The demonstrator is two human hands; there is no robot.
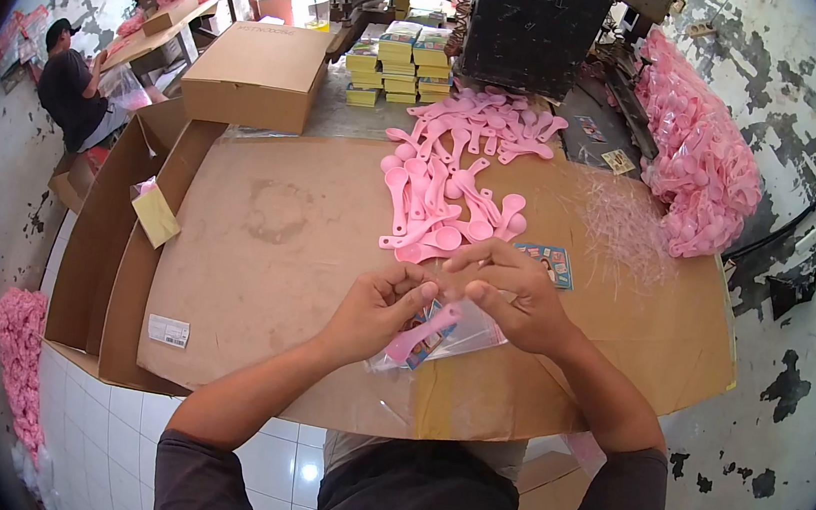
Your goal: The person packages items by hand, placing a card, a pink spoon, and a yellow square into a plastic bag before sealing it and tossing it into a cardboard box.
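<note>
Pink spoon [417,335] (inside clear bag [474,335]) slants from near-left to far-right.

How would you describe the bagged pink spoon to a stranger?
Find the big cardboard sheet. Near its front edge, the left hand and right hand hold a clear bag. The pink spoon lies inside it, unlike the loose spoons farther back.

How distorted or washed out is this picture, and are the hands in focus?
Head view: heavy fisheye curving the edges, black vignette in the corners, far top overexposed; left hand, right hand and the clear bag they pinch look sharp.
</note>
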